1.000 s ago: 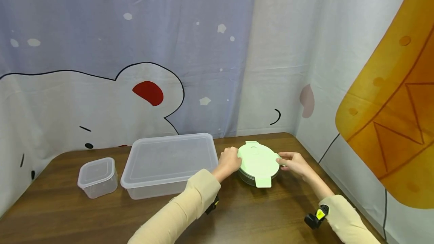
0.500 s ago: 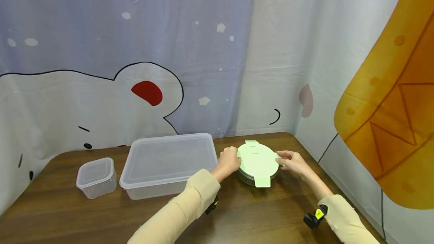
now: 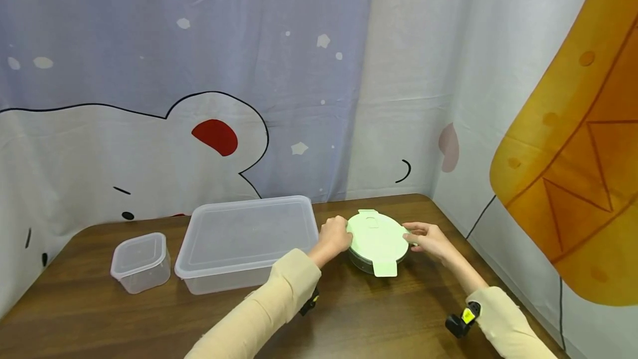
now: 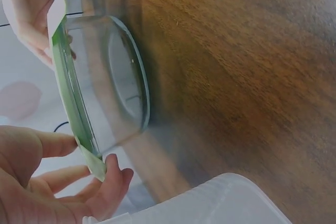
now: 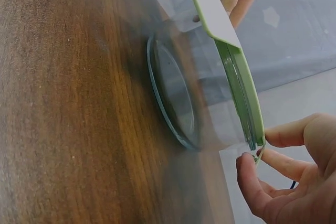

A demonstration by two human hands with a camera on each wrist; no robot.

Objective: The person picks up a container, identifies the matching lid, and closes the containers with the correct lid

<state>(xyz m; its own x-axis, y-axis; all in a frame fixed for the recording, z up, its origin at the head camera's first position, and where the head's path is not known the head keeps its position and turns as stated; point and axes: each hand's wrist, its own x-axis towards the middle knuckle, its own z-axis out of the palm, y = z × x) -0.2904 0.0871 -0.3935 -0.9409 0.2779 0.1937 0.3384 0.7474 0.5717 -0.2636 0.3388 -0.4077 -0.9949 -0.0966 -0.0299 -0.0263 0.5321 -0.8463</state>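
Observation:
A round clear glass food container (image 5: pixel 211 108) with a pale green snap lid (image 3: pixel 377 237) stands on the table at right of centre. My left hand (image 3: pixel 335 235) is at the lid's left side; in the left wrist view its thumb lies on the rim and its fingers bend under a side flap (image 4: pixel 92 162). On the opposite side my right hand (image 3: pixel 431 240) pinches the lid's edge, thumb on top and fingertips beneath the right flap (image 5: pixel 259 155). The front flap (image 3: pixel 385 268) sticks outward. The glass looks bare inside, though the lid hides it from above.
Left of my left hand is a large, flat translucent plastic box (image 3: pixel 249 237) with its lid on. A small lidded plastic box (image 3: pixel 141 262) stands farther left. Printed curtains (image 3: pixel 299 71) hang behind and to the right of the brown wooden table (image 3: pixel 349 320).
Both hands keep their hold at the lid's sides. The lid's back flap looks slightly lower and narrower now. The view has shifted slightly; the boxes stay put.

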